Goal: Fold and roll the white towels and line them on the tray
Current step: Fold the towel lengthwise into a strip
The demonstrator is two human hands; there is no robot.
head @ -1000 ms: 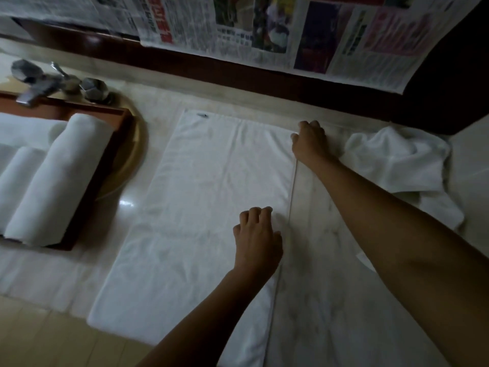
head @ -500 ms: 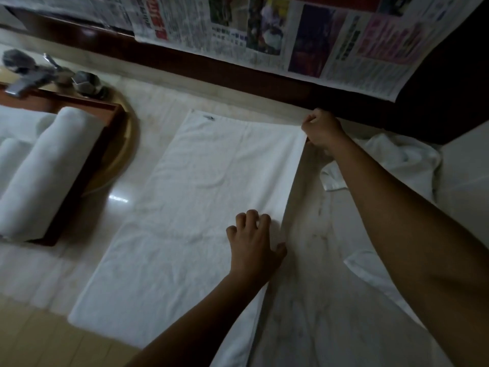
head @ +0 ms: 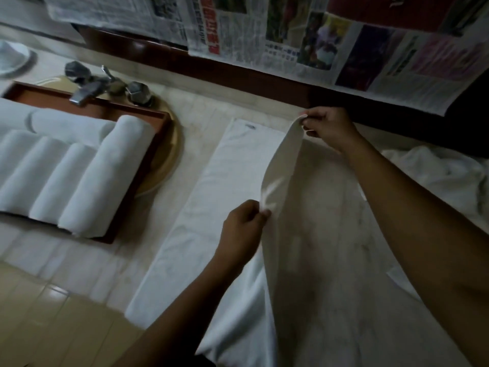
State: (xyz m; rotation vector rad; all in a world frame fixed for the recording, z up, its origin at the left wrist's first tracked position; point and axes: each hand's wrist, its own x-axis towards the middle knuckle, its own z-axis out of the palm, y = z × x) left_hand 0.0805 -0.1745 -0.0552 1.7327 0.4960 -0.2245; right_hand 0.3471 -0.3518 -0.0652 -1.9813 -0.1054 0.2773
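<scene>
A white towel (head: 211,207) lies spread on the marble counter, its right long edge lifted off the surface. My right hand (head: 328,128) pinches the far corner of that edge, raised above the counter. My left hand (head: 243,229) pinches the same edge nearer to me. The lifted part curves up and over toward the left. A brown wooden tray (head: 158,144) stands at the left with several rolled white towels (head: 87,178) lined up in it.
A metal tap (head: 90,88) with faceted knobs (head: 139,92) sits behind the tray, over a gold basin rim (head: 169,165). A crumpled pile of white towels (head: 436,176) lies at the right. Newspaper sheets (head: 291,43) hang along the back wall. Tiled floor shows at lower left.
Both hands went from lying on the towel's right edge to pinching it and lifting it off the counter, carrying it leftward. The view shifted, showing more of the tray.
</scene>
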